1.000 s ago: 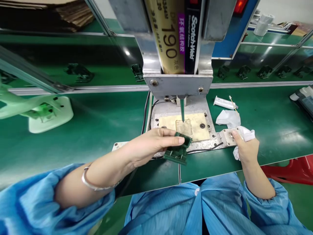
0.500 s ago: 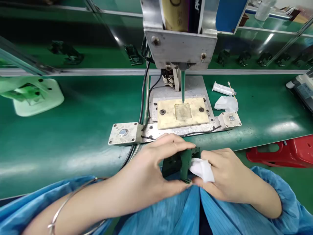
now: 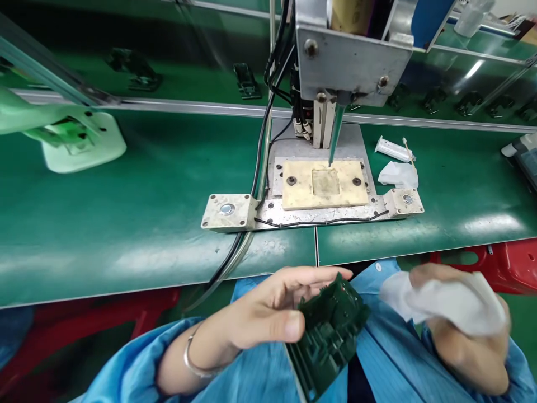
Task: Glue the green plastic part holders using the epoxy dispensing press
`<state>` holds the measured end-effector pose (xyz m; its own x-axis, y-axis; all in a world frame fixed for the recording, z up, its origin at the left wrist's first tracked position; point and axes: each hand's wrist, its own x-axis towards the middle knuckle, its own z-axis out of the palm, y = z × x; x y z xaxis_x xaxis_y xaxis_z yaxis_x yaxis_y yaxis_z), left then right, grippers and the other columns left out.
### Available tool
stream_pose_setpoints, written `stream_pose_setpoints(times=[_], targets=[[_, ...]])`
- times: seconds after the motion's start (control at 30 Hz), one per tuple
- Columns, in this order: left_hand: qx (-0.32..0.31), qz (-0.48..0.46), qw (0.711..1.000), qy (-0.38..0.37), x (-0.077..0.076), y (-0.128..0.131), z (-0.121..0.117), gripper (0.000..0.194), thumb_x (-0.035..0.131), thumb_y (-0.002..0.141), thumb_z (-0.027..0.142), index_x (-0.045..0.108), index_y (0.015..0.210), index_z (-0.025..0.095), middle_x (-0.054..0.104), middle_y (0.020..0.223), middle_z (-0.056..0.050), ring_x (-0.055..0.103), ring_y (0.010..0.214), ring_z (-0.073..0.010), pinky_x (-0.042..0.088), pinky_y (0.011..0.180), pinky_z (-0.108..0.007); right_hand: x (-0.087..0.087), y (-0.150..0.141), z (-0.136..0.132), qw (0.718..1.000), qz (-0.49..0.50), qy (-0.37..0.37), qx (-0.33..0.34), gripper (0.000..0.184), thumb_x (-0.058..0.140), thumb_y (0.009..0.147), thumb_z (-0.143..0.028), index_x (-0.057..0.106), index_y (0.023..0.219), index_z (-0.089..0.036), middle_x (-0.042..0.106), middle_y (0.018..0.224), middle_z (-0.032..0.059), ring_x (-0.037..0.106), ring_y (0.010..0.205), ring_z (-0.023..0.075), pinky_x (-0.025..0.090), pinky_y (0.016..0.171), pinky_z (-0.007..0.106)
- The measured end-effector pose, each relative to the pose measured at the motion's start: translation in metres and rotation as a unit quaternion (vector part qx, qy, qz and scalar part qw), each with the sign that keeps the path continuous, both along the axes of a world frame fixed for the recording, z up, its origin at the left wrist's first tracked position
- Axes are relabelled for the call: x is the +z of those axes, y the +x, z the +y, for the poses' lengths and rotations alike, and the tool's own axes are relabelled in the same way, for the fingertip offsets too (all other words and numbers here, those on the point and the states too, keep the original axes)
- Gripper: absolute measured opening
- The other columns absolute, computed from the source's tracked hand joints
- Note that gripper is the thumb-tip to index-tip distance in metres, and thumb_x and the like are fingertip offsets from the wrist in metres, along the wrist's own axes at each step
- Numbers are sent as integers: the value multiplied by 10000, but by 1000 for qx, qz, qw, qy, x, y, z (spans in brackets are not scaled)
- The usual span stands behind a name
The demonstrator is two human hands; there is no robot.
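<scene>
My left hand grips a dark green plastic housing by its left side, thumb on the near face and fingers behind. The housing is tilted, and its ribbed inner side faces up toward me. Off to the right, my right hand is closed on a white wipe; motion blurs the fingers. The two hands are apart, both in front of the bench edge. Beyond them stands a bench press with a cream fixture block, a square recess in its middle, under a thin green nozzle.
Metal button boxes flank the press base, and black cables run down its left side. A white tube, a cotton swab and a crumpled wipe lie to the right. A pale green device stands left. Red stools are below the bench.
My right hand has pulled away from the housing to the right with the wipe. My left hand has lowered and turned the housing, so its inside shows. The camera view has shifted.
</scene>
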<state>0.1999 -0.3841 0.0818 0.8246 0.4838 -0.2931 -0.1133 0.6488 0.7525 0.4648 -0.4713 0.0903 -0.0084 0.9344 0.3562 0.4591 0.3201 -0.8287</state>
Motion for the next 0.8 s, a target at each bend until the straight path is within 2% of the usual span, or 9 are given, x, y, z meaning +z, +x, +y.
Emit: stream_pose_setpoints(times=[0.07,0.13,0.2,0.33,0.47,0.6,0.7,0.73,0.8], targets=[[-12,-8,999,-39,-3,2,-4,705,774,734,719,757,1208,198,754,1059,-161,714,1011,-370,572,885,-438,-2,0,3,999,42,-20,-26,497,630,869,-708,609,1176,-317,687,891,31,633,599,208,510,511,328],[-30,0,996,-78,-5,4,-6,733,725,728,779,786,1135,172,763,1000,-159,722,955,-359,574,839,-414,-1,-10,12,997,69,-21,35,551,632,829,-765,637,1115,-293,663,805,12,592,550,188,482,507,319],[-33,38,994,-98,-7,6,-7,704,742,692,792,810,1029,178,768,936,-136,723,885,-332,574,760,-374,1,-26,23,992,71,-10,104,571,573,834,-810,658,936,-254,585,677,-8,514,497,157,427,502,311],[-23,99,992,-73,-10,7,-6,618,792,587,811,746,663,199,668,632,-47,597,553,-205,487,523,-294,2,-55,46,974,74,24,213,741,382,840,-904,517,623,-209,370,553,-48,334,433,92,266,477,297],[-20,133,990,-49,-17,7,-7,629,786,578,816,652,556,202,578,558,-19,507,516,-170,455,513,-286,0,-58,58,959,6,15,283,797,299,816,-938,475,577,-199,268,565,-66,219,445,74,210,497,300],[-51,89,993,-50,-27,10,-9,620,742,645,804,710,645,185,636,618,-47,571,564,-203,476,531,-295,1,-44,51,964,-11,11,265,778,326,833,-919,533,620,-200,321,587,-52,272,450,79,276,490,285],[-77,-22,997,-4,-28,10,-8,638,660,785,763,792,945,160,735,823,-106,690,716,-279,563,618,-340,-6,-28,37,982,18,18,187,697,452,844,-872,655,852,-205,498,653,-15,440,482,111,389,489,276],[-62,-54,996,35,-27,9,-6,628,651,829,730,776,1093,174,751,932,-119,715,810,-300,589,685,-359,-11,-21,31,988,46,22,148,640,520,862,-821,676,977,-211,575,724,8,502,508,129,429,489,282],[25,-74,985,154,-20,5,-3,584,695,884,618,660,1340,255,732,1118,-106,713,978,-293,598,819,-361,-24,-7,18,992,113,38,38,516,612,915,-663,666,1193,-231,670,896,52,605,597,174,502,506,308]])
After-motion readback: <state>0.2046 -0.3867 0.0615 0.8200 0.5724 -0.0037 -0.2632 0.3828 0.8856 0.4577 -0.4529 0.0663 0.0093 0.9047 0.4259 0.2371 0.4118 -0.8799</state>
